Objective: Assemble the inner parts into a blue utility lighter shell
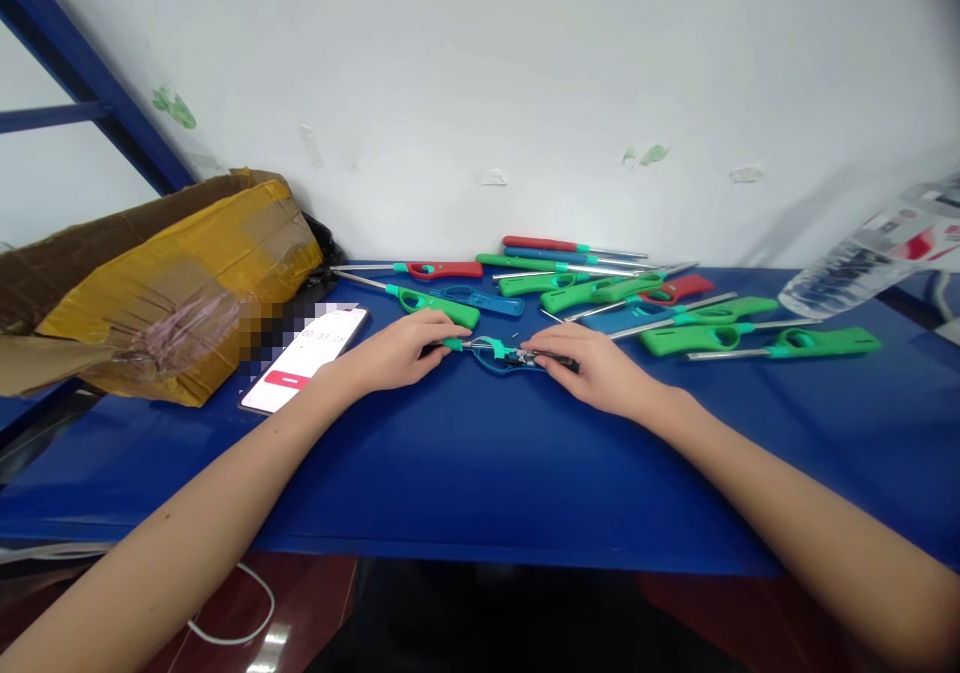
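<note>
An opened long-nosed gas lighter (pixel 491 349) lies low over the blue table between my hands, its teal trigger and thin inner parts exposed. My left hand (pixel 401 351) pinches its teal collar end between thumb and fingers. At the other end, my right hand (pixel 600 365) is closed on the lighter's black inner part (pixel 559 360). A blue casing (pixel 499 366) shows beneath these parts, partly hidden by my right fingers. Just beyond my left hand rests a green gas lighter (pixel 442 306), with a blue lighter handle (pixel 499 300) beside it.
Several red, green and blue gas lighters (pixel 821 341) lie spread behind and right of my hands. A phone with a running timer (pixel 307 358) and a taped cardboard box (pixel 172 293) are at left. A water bottle (pixel 870 243) leans at far right, by the wall.
</note>
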The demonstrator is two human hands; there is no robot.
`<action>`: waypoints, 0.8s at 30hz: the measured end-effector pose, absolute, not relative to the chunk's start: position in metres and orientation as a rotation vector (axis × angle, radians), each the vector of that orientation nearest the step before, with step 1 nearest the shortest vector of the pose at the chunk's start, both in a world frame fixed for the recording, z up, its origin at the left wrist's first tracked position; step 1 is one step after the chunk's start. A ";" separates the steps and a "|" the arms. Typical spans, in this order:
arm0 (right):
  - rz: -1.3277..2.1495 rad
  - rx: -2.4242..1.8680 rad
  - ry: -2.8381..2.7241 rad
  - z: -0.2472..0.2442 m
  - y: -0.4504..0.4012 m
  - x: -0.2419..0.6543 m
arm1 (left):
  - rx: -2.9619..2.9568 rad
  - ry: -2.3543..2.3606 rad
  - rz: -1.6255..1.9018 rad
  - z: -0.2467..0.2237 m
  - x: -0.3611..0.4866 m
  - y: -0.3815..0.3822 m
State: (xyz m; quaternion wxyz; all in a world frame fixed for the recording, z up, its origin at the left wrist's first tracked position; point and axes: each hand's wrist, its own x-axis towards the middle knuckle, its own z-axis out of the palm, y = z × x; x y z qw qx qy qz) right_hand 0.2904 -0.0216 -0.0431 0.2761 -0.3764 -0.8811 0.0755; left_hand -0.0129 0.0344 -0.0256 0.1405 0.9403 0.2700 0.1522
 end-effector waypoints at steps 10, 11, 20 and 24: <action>0.194 -1.016 -2.375 -0.042 -0.021 0.290 | 2.773 0.928 0.395 -0.021 -0.021 0.034; 0.193 -1.014 -2.376 -0.042 -0.021 0.290 | 2.777 0.925 0.397 -0.021 -0.021 0.034; 0.196 -1.009 -2.378 -0.043 -0.021 0.291 | 2.807 1.007 0.343 -0.012 -0.031 0.034; 0.196 -1.001 -2.376 -0.043 -0.021 0.291 | 2.832 1.066 0.385 -0.009 -0.030 0.030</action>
